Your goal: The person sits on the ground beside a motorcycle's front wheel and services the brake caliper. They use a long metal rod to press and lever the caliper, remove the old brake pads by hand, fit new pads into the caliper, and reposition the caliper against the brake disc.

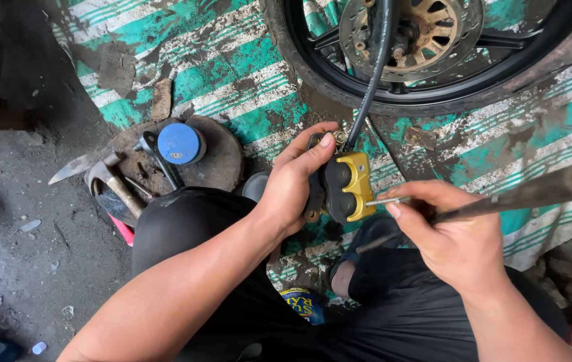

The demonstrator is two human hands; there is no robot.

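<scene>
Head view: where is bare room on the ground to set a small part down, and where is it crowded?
Free patches: the grey floor left of the person's knee, and the striped mat between the round wooden block and the wheel. Crowded: the block, with a blue-capped can and hammer, and the spot around the yellow caliper held by the left hand and right hand.

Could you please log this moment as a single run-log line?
left hand: grips yellow brake caliper | right hand: holds thin metal pin at caliper | hose attached
</scene>
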